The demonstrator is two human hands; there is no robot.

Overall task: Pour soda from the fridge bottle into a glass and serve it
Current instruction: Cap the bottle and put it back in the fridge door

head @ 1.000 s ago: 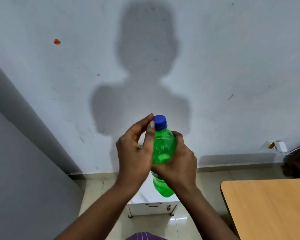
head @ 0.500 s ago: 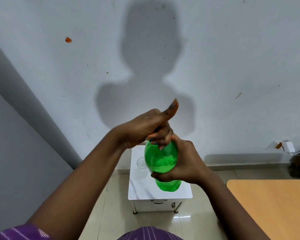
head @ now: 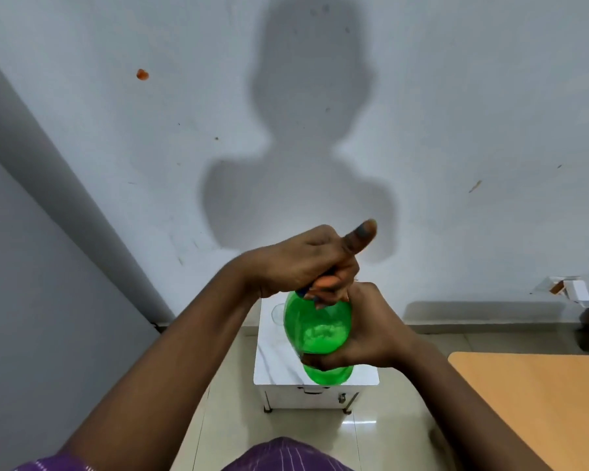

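Left hand point(head: 303, 263) has gone from a fingertip touch to fingers curled tight over the cap, thumb out; right hand point(head: 364, 331) fingers wrap the green bottle point(head: 315, 329) mid-frame above the white tabletop point(head: 272, 365), glass point(head: 277, 313) behind: likely unscrewing, no pour yet.

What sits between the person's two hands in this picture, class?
The green bottle, in the head view. The left hand closes over its cap from above; the right hand wraps around its body.

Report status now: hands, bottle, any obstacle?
Left hand closed over cap. Right hand grips green bottle. Glass waits on white stand, nothing between.
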